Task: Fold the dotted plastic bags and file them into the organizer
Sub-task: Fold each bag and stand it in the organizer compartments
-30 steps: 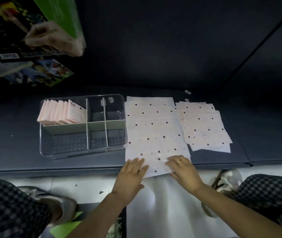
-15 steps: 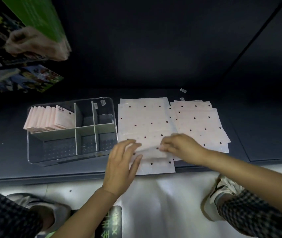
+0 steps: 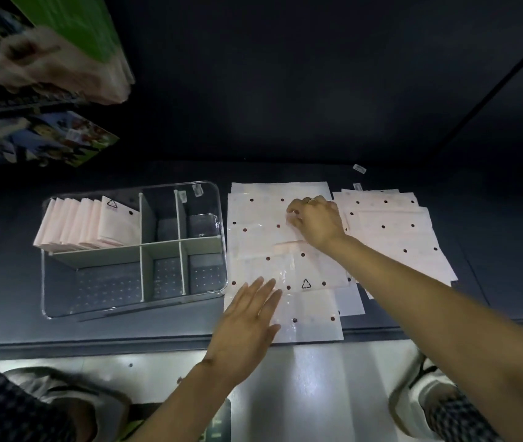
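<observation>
A pale pink dotted plastic bag lies on the dark table, its near end folded up and away from me. My right hand pinches the folded edge near the bag's far part. My left hand lies flat with straight fingers on the bag's near left corner. Under it lie more flat dotted bags, and a second pile of dotted bags sits to the right. The clear organizer stands to the left; several folded bags stand filed in its far left compartment.
Colourful boxes and a green box hang over the far left of the table. Two small white labels lie behind the bag piles. My checkered trouser legs and shoes are below the table's front edge.
My right hand has carried the bag's near edge away from me, from the table's front to the far part of the bag. My left hand has slid up onto the near left corner.
</observation>
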Motion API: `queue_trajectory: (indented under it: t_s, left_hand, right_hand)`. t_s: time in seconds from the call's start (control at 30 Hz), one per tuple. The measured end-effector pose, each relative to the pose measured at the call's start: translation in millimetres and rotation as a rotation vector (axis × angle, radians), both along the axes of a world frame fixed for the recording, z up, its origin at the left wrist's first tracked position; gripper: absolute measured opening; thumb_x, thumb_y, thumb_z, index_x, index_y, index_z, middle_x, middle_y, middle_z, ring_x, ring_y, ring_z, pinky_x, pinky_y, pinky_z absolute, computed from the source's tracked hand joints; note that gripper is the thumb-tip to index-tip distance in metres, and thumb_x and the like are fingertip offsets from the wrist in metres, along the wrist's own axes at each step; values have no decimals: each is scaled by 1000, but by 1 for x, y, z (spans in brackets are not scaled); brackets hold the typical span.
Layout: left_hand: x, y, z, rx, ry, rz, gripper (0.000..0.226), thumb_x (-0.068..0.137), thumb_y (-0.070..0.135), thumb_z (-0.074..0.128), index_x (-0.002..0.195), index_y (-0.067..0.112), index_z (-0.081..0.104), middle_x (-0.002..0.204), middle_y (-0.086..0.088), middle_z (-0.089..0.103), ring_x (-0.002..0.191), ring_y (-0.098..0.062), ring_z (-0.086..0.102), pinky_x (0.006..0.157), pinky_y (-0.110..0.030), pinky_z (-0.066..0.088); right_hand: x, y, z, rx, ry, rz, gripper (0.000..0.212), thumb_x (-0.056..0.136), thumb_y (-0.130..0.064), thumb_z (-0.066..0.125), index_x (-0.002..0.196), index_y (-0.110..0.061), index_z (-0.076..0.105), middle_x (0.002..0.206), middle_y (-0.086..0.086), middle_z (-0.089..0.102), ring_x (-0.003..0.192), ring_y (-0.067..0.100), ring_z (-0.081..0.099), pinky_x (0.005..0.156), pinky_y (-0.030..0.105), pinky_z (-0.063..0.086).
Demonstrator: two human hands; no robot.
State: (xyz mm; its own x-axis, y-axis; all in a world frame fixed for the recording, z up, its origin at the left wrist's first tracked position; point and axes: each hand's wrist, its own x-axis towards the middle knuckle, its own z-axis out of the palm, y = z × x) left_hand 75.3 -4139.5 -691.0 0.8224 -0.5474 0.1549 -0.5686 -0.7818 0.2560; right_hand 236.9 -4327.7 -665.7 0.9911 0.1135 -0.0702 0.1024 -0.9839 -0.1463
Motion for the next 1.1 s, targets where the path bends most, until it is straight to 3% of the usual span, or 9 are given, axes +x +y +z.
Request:
queue_trajectory:
  t_s: [0.17, 0.37, 0.47, 0.53, 0.63, 0.7, 0.77, 0.93, 1.1]
  left_hand:
    - [4, 1, -15, 106, 52, 25, 59, 68, 39, 81, 117, 10, 67, 126, -6, 62, 117, -22, 59, 92, -40, 52]
    - [10, 2, -17, 115, 108, 35, 57, 71, 39, 79, 117, 8, 66, 126, -6, 62, 117, -22, 59, 94, -36, 51]
    - [12, 2, -23, 78, 222, 21, 56, 98, 38, 45, 145, 11, 33, 154, -2, 26, 143, -21, 22, 118, -31, 15]
    - [12, 4, -28, 50, 260, 21, 55, 101, 40, 32, 149, 16, 21, 158, 4, 13, 146, -15, 7, 117, -26, 1]
    - [14, 5, -29, -10, 274, 52, 50, 100, 40, 34, 147, 22, 31, 155, 9, 22, 144, -11, 15, 115, -22, 12]
    - [18, 2, -24, -62, 272, 109, 42, 99, 37, 41, 139, 23, 44, 149, 9, 36, 138, -11, 28, 111, -23, 24]
    - [24, -5, -21, -101, 272, 188, 34, 97, 31, 48, 128, 22, 56, 139, 9, 48, 130, -13, 39, 104, -24, 31]
    - [30, -20, -17, -88, 228, 288, 16, 93, 24, 53, 103, 17, 64, 111, 6, 60, 107, -16, 50, 80, -23, 38]
    - [32, -21, -14, -76, 223, 217, 27, 92, 27, 55, 116, 17, 61, 123, 2, 56, 115, -19, 49, 93, -29, 39]
  right_hand:
    - [-55, -6, -11, 157, -244, 164, 16, 88, -17, 62, 103, -12, 67, 100, 6, 68, 97, 28, 58, 86, 36, 39]
    - [-120, -30, -30, 105, -109, 310, 21, 73, -28, 80, 85, -13, 72, 91, 1, 68, 80, 21, 64, 68, 27, 55]
    - [-123, -34, -33, 105, -189, 331, 19, 64, -20, 87, 76, -13, 73, 83, -1, 69, 74, 17, 66, 57, 18, 52]
    - [-121, -35, -33, 84, -218, 378, 21, 59, -13, 89, 73, -12, 74, 81, 0, 70, 73, 17, 67, 51, 19, 53]
    - [-121, -34, -32, 103, -178, 343, 22, 58, -10, 88, 75, -14, 75, 82, 0, 70, 75, 16, 68, 49, 21, 53]
    - [-121, -32, -32, 214, -108, 245, 9, 73, -14, 80, 80, -13, 75, 89, 0, 69, 84, 19, 65, 59, 24, 54]
    - [-119, -33, -34, 309, -8, 132, 12, 85, -22, 68, 91, -12, 74, 101, -2, 66, 99, 16, 58, 73, 23, 48]
    - [-118, -35, -34, 191, 28, 188, 22, 93, -27, 57, 104, -13, 71, 113, -2, 62, 108, 15, 52, 83, 28, 49]
    - [-113, -34, -30, 88, 36, 267, 29, 99, -28, 43, 111, -13, 64, 118, -3, 58, 111, 13, 49, 81, 28, 48]
